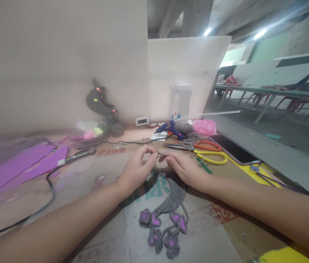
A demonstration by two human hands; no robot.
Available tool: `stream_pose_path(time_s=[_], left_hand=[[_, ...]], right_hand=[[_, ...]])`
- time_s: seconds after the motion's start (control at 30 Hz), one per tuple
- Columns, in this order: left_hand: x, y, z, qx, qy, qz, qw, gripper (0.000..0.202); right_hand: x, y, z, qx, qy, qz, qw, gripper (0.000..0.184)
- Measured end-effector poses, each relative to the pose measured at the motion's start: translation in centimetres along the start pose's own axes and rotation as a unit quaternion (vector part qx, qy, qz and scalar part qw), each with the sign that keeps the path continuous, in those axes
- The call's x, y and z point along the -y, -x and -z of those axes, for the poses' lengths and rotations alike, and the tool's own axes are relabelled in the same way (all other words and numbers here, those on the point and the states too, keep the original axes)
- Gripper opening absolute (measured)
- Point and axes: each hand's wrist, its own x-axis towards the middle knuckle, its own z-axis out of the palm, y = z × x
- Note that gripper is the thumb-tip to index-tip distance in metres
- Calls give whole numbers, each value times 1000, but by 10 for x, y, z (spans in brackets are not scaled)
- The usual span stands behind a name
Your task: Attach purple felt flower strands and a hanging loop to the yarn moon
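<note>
Above the middle of the work surface, my left hand (pixel 140 164) and my right hand (pixel 183 166) meet almost tip to tip. Thumb and forefinger of each are pinched on a thin dark-grey strand of yarn (pixel 160 155), whose details are too small to make out. Just below lies a grey crescent (pixel 173 197) with cords running from it. At the ends of the cords are grey yarn flowers and other small shapes with purple centres, such as a flower (pixel 171 244) at the bottom. The crescent's upper end is partly hidden by my hands.
Beyond my right hand lie scissors (pixel 211 157), a blue glue gun (pixel 169 128), grey yarn (pixel 184 128) and a phone (pixel 235 149). A clear jar (pixel 181 100) stands behind. To the left are purple sheets (pixel 20 168), a utility knife (pixel 80 155) and a black cable (pixel 50 182). A dark crescent ornament (pixel 99 100) leans there.
</note>
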Motion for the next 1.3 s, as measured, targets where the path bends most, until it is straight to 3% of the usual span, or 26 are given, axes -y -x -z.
stream_pose_path(time_s=[0.37,0.53,0.6,0.73,0.87,1.0,1.3], left_hand=[[2,-2,0,-7,22,13,1000,18],[7,-5,0,-24,50,38,998,20],[9,-5,-1,-18,77,37,996,20],[11,-5,-2,-4,137,47,989,21],[12,-6,-3,-2,176,59,983,21],[12,-7,-5,32,221,87,971,21],[11,-7,-7,53,165,69,982,21]], right_hand=[[3,1,-1,-1,-58,-26,998,50],[-12,-5,-2,-60,-174,-134,974,53],[-19,-9,0,-93,-175,-153,968,51],[-23,-14,6,-119,-95,-125,981,38],[-18,-14,6,-83,-40,-111,989,34],[-12,-13,4,-63,-40,-93,993,41],[-7,-11,-5,-48,-77,-30,995,31]])
